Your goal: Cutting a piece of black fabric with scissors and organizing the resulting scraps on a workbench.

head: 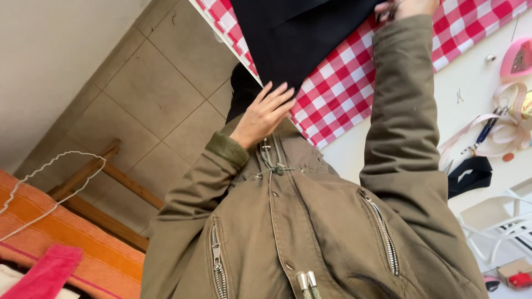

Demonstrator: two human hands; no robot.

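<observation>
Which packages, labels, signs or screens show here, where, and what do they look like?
Small box: bottom right corner, tan and boxy, a red thing on it; too small to tell more.
Round tag: right edge beside the pale pink ribbon, yellowish, cut off by the frame.
Pink case: upper right on the white table, rounded, darker inset; may be a gadget, unclear.
No signs or lit screens visible.

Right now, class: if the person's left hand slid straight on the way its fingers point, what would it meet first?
The left hand would likely meet the black cloth first; its fingertips already seem to reach its edge.
</observation>
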